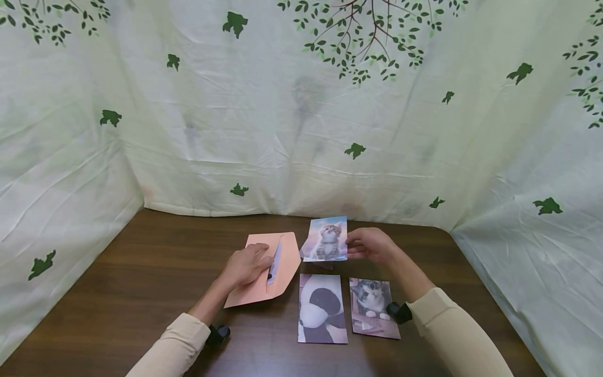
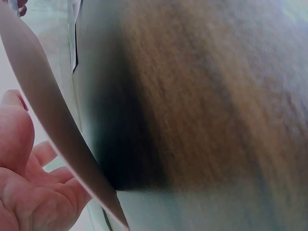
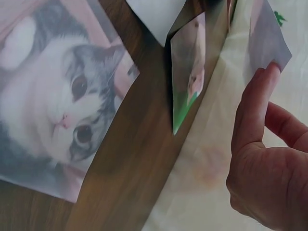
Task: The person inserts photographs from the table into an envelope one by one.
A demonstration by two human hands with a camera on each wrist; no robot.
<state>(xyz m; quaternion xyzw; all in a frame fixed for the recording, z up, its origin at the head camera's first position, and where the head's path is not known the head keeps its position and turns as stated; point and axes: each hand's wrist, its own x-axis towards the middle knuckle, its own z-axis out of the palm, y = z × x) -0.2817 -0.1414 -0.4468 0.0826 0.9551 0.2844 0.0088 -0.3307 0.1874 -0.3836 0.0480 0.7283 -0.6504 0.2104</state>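
My left hand grips a salmon-pink envelope, its flap toward the right. In the left wrist view the envelope stands tilted above the table, the hand beside it. A printed card shows through the envelope's opening. With thumb and fingers, my right hand pinches the right edge of a kitten picture card, raised next to the flap. The right wrist view shows this card only from its plain side, at the fingertips. Whether it touches the envelope is unclear.
A panda picture card and a grey-and-white cat card lie in front on the brown wooden table. Another card, pink and green, lies beneath the raised card. A leaf-print curtain hangs behind.
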